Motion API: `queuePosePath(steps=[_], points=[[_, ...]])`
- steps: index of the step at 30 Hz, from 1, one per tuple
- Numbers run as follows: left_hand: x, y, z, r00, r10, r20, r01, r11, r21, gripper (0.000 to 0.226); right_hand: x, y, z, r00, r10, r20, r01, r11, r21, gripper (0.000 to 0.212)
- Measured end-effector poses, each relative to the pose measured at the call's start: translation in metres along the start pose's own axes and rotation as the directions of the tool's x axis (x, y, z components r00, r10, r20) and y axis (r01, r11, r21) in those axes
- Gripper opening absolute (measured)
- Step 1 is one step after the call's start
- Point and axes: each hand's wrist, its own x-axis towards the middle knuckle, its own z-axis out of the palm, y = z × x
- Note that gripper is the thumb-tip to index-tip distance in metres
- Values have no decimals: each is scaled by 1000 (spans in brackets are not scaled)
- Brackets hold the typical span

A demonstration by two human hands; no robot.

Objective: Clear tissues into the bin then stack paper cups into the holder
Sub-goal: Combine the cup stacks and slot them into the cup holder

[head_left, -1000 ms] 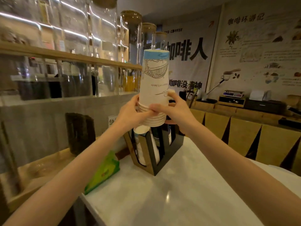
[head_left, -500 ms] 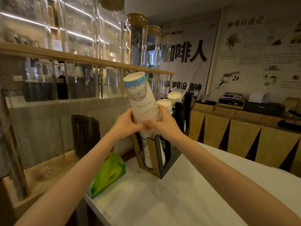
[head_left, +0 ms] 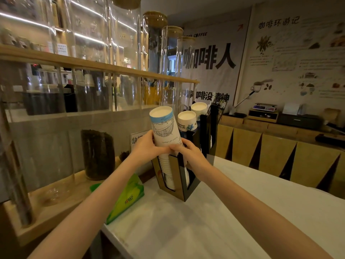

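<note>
A stack of upside-down white paper cups (head_left: 165, 128) with a blue band and line drawing sits partly inside the front slot of the black and wood cup holder (head_left: 183, 191). The stack leans a little to the left. My left hand (head_left: 147, 146) grips its left side and my right hand (head_left: 188, 154) grips its right side, just above the holder's rim. Two more cup stacks (head_left: 187, 122) stand in the slots behind. No loose tissues or bin are in view.
A green tissue pack (head_left: 127, 200) lies left of the holder on the white counter (head_left: 205, 230). A dark jar of beans (head_left: 98, 154) and tall glass tubes (head_left: 123, 53) stand on a wooden shelf at left. Wooden cabinets (head_left: 276, 157) run behind the counter.
The cup stack has come down from above the holder and gone into its front slot, tilting left on the way. Both hands have moved down with it.
</note>
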Motion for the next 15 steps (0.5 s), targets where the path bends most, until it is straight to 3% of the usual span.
queuePosePath(steps=[4, 7, 15], points=[[-5, 0, 7, 997, 15, -76, -17, 1000, -23, 71, -2, 10, -2, 983, 183, -20, -181, 980, 83, 60], [-6, 3, 9, 987, 16, -160, -21, 999, -25, 67, -6, 18, -5, 970, 241, 15, -241, 963, 120, 54], [-5, 9, 11, 978, 76, -192, -69, 997, 43, 58, -2, 32, -15, 954, 299, 0, -298, 954, -41, 56]])
